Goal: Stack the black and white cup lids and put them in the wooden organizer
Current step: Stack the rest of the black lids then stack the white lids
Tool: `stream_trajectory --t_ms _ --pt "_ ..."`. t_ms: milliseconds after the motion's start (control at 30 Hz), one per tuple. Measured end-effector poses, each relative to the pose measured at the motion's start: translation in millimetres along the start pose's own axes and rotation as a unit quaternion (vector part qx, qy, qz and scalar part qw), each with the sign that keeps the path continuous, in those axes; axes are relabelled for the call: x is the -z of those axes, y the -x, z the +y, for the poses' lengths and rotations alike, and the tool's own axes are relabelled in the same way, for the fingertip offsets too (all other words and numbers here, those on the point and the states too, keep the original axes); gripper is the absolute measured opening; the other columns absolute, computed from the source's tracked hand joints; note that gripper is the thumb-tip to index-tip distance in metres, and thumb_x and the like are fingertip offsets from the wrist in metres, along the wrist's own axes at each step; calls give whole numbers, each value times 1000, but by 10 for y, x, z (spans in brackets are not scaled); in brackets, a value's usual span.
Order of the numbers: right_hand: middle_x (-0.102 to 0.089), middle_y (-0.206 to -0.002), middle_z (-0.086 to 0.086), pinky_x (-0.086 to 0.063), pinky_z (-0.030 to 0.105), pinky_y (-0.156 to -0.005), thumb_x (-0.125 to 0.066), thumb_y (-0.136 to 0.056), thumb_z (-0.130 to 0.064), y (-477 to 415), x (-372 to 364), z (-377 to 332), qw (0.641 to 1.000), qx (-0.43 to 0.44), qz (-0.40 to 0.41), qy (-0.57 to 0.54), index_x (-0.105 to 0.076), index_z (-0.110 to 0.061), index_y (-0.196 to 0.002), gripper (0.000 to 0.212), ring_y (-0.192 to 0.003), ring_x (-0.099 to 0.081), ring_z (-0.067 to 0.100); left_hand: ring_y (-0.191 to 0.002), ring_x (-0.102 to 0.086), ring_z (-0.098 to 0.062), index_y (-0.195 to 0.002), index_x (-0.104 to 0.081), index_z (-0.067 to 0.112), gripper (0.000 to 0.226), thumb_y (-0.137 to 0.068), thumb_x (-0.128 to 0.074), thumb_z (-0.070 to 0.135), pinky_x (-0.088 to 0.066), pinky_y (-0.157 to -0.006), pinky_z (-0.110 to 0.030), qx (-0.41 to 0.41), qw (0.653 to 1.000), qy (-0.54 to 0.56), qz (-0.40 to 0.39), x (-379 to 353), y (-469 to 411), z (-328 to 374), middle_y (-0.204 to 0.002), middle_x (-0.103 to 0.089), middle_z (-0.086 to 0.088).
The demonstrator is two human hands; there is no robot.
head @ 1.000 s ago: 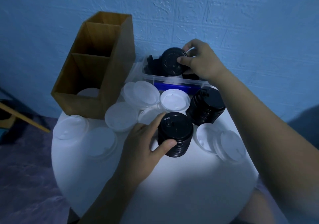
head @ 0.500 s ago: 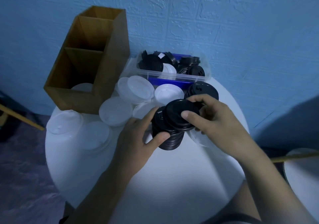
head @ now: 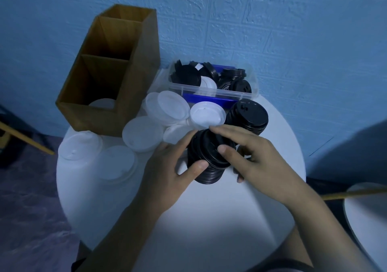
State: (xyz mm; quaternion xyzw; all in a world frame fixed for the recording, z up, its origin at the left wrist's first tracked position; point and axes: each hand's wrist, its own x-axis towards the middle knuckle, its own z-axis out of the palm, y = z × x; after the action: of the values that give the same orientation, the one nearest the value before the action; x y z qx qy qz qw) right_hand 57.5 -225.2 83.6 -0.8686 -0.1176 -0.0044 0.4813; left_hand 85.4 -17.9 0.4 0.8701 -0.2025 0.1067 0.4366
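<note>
Head view: your left hand point(head: 167, 171) is gripping the black lid stack point(head: 209, 175) on the white table point(head: 209, 229), thumb and fingers curled round it, right hand point(head: 257, 162) pinching the top lid point(head: 209, 146) onto it, so you should be squaring rims before pressing.

Head camera looks down, close over the table point(head: 209, 219), toward the wall point(head: 293, 41)
</note>
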Motion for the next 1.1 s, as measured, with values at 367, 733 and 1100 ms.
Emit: stream_trajectory --t_ms 367,733,1100 --pt "-49 -119 -24 -45 19 -89 -84 -69 -54 -131 221 2 994 -43 -64 77 -48 -47 -142 81 -107 -57 -3 -109 -57 -11 -146 -38 48 67 -83 -55 64 -56 -87 -43 12 1000 25 -10 12 8 7 -108 -56 33" --pt "-44 -113 -27 -47 29 -103 -82 -72 -59 -293 147 -119 979 -51 -119 159 -49 -45 -142 78 -115 -51 0 -112 -57 -6 -141 -43 51 62 -86 -50 79 -57 -85 -38 4 999 36 -13 9 -1 -15 -116 -59 33" --pt "-43 -116 -36 -45 26 -106 -85 -73 -49 -296 201 -70 976 -33 -158 145 -48 -49 -141 78 -121 -48 -5 -111 -57 3 -140 -48 42 69 -77 -72 60 -50 -84 -14 -13 998 47 -41 8 -38 -15 -116 -62 25"
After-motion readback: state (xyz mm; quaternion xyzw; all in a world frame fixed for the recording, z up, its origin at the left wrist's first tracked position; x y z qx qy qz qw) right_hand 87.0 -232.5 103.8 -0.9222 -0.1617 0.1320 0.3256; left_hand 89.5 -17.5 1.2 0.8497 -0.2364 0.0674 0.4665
